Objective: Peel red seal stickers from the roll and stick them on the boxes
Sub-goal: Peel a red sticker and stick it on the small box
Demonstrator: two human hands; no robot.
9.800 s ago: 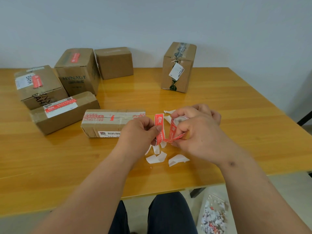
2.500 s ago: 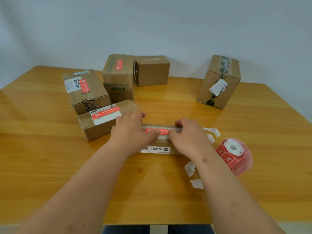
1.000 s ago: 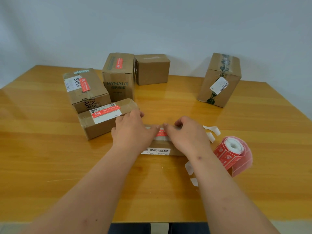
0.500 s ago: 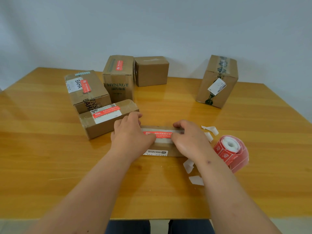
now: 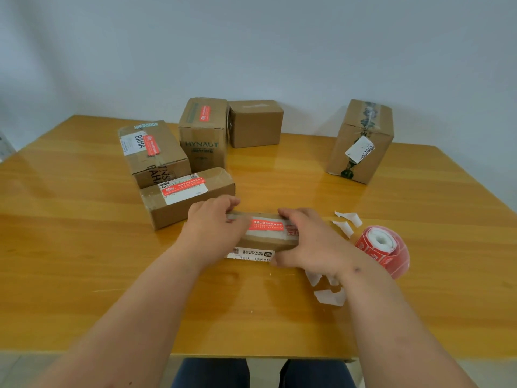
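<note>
While both hands sit on the long flat cardboard box [image 5: 265, 240] in the middle of the wooden table [image 5: 84, 247], the red seal sticker [image 5: 268, 225] lies flat along its top, right in the gap between them. Left hand [image 5: 214, 226] grips the box's left end, fingers curled over the far edge and close together, just left of the sticker. Right hand [image 5: 310, 242] covers the right end, fingers curled over the far edge too, thumb down on the near side by the white barcode label [image 5: 249, 254]. Neither hand looks like it's actually on the sticker, though it's close.

Sticker roll [image 5: 384, 249] is on the table just right of the right hand, with torn white backing scraps [image 5: 330, 296] around that wrist. Another long box [image 5: 187, 196] with a red sticker sits just behind the left hand.
</note>
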